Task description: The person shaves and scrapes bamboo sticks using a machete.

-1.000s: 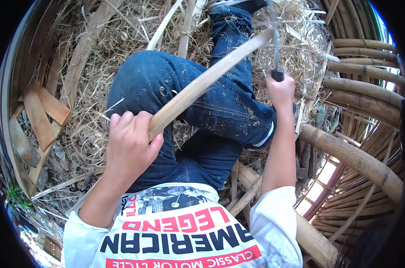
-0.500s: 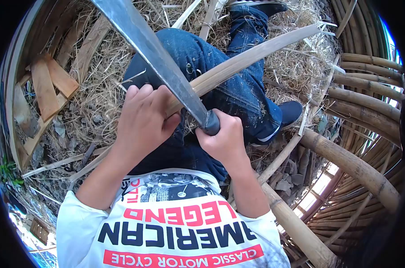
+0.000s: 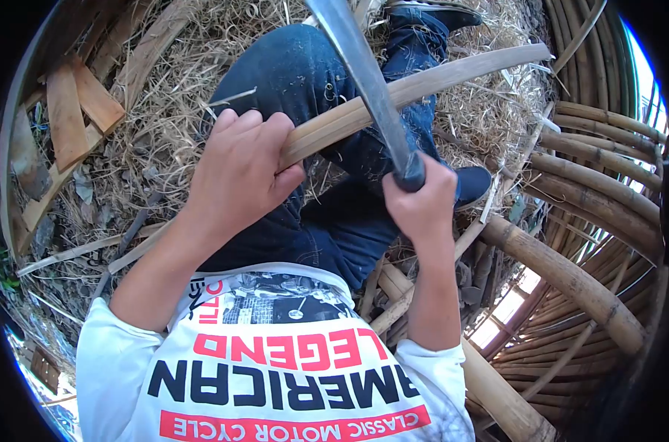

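While the wooden strip point(image 3: 460, 76) slants over the bent, jeans-clad legs point(image 3: 279, 70), the left hand point(image 3: 242, 166) has its grip closed around the near end. Across the strip's middle passes the long knife point(image 3: 367, 85), whether touching it I cannot tell; the right hand point(image 3: 425, 197) has its grip wrapped around the handle point(image 3: 409, 175). Pale shavings point(image 3: 482, 107) surround the legs, with 2 flat wood pieces point(image 3: 65, 118) leftward and bamboo poles point(image 3: 570, 278) rightward.

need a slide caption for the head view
Left hand gripping a wooden strip, right hand holding a long-bladed knife that crosses it in view.
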A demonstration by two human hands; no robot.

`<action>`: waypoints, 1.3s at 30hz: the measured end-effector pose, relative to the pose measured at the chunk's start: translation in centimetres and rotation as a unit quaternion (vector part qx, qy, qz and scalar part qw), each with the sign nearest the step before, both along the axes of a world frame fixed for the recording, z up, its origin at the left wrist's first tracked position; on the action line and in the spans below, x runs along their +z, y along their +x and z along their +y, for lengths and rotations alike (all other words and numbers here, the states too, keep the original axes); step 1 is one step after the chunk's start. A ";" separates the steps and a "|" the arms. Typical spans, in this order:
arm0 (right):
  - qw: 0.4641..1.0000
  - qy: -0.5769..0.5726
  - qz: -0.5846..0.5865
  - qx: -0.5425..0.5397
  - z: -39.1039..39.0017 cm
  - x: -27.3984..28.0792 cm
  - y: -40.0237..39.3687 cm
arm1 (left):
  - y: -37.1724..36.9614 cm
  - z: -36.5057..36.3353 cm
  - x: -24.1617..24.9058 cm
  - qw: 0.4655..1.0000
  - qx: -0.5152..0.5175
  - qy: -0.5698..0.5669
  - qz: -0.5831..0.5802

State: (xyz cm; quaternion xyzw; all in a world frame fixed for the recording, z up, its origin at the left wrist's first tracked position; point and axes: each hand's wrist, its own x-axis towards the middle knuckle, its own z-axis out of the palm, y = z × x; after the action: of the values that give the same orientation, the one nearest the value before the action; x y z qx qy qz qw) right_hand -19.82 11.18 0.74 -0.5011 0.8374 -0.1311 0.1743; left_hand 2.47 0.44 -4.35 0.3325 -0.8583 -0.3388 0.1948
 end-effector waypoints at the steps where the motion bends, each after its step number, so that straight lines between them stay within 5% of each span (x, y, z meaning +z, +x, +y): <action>1: 1.000 0.010 0.007 -0.022 -0.3 -0.2 -0.5 | -0.2 0.1 0.1 1.000 0.009 -0.015 0.000; 8: 0.999 -0.007 -0.019 -0.050 -0.6 -0.7 -0.1 | -0.1 -0.2 0.3 1.000 -0.002 0.010 0.001; 10: 0.997 -0.009 0.072 -0.011 -0.5 -0.6 -2.4 | -0.3 -0.2 0.3 1.000 -0.017 0.013 -0.003; 13: 0.993 0.022 0.026 -0.113 -1.0 -1.1 -4.2 | -0.7 -0.1 0.2 0.999 -0.002 -0.029 -0.026; 17: 1.000 -0.004 -0.011 -0.024 -0.6 -0.8 -2.0 | -0.5 -0.2 0.1 1.000 -0.008 -0.012 -0.022; 20: 0.998 0.012 0.055 -0.019 -1.0 -1.6 -3.4 | -0.8 0.0 0.0 1.000 -0.002 -0.004 -0.003; 25: 0.997 -0.007 -0.047 -0.067 -1.6 -1.0 -2.1 | -0.8 0.0 0.0 0.999 0.010 -0.019 -0.025; 32: 0.997 -0.007 -0.002 -0.082 -1.2 -2.9 -3.6 | -1.2 0.3 0.1 0.998 0.003 -0.026 -0.061; 36: 0.999 -0.034 0.014 -0.017 -0.9 -1.1 -3.5 | -0.5 0.1 0.0 0.999 -0.001 -0.030 -0.027; 39: 0.995 0.015 0.017 -0.098 -1.9 -1.2 -5.5 | -0.8 0.3 0.4 0.998 -0.010 -0.027 -0.050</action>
State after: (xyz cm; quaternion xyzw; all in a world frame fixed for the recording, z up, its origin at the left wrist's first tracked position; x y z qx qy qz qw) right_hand -25.29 9.32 -0.41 -0.4161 0.8873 -0.1260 0.1538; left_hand 1.70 0.71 -3.96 0.3348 -0.8792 -0.3005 0.1569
